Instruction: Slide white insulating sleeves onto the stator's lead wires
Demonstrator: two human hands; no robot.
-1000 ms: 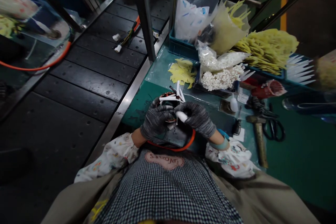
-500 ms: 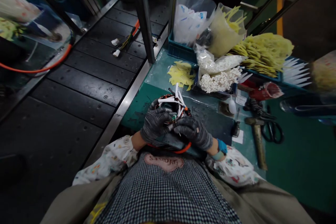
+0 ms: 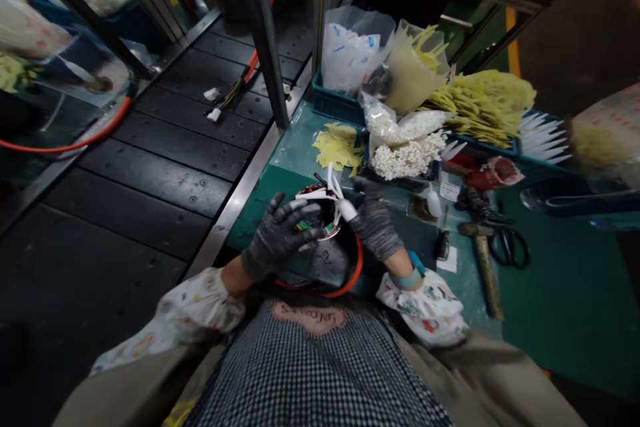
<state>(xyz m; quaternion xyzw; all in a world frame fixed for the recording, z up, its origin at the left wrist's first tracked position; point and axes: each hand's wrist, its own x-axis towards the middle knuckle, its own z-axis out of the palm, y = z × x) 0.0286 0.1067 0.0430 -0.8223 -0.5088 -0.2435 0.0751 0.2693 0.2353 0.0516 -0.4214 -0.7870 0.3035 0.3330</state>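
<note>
Left hand [image 3: 277,238] splayed open on the stator [image 3: 323,225], right hand [image 3: 374,223] pinching its white leads [image 3: 332,181]: mid lead-dressing, I'd judge, stator wants steadying.

The left hand [image 3: 277,237] and the right hand [image 3: 375,223] are both in dark grey knit gloves with a mottled, streaky weave. Loose white oversleeves [image 3: 185,313] printed with small coloured figures are gathered at the wrists. A teal wristband [image 3: 407,277] sits above the right cuff. Over the chest hangs a black-and-white checked apron [image 3: 320,373] bearing a pinkish oval patch [image 3: 311,315], its lettering too blurred to read. Khaki cloth [image 3: 125,393], possibly trousers, shows at either side.
</note>
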